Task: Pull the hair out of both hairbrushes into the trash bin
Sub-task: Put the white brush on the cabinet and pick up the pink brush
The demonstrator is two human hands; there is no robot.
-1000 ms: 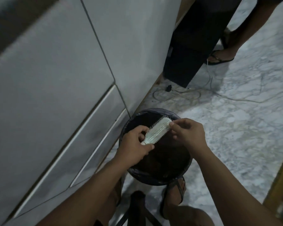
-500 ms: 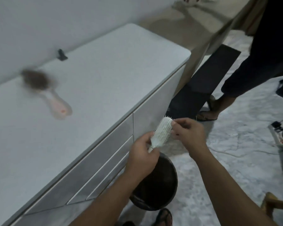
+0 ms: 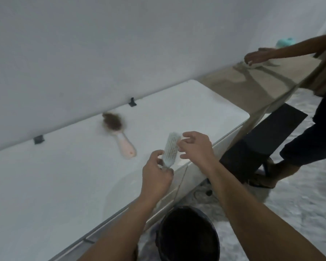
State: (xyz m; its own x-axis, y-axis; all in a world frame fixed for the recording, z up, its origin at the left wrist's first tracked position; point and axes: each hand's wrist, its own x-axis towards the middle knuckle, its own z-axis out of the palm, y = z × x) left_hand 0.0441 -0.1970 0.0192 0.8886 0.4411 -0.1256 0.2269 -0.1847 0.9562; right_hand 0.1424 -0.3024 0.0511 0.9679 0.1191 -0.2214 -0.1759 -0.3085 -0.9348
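My left hand (image 3: 155, 175) pinches the white plastic hairbrush (image 3: 170, 148) above the white cabinet top (image 3: 45, 185); it looks clean; my right hand (image 3: 195, 147) is loose, holding nothing; the hair-clogged pink hairbrush (image 3: 118, 132) lies there, still to do; the black round trash bin (image 3: 187, 235) waits below.

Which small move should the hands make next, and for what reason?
Probably set the white brush down on the cabinet top and reach for the pink brush. The white one, in the left hand, looks clean; the pink one lies matted with hair.
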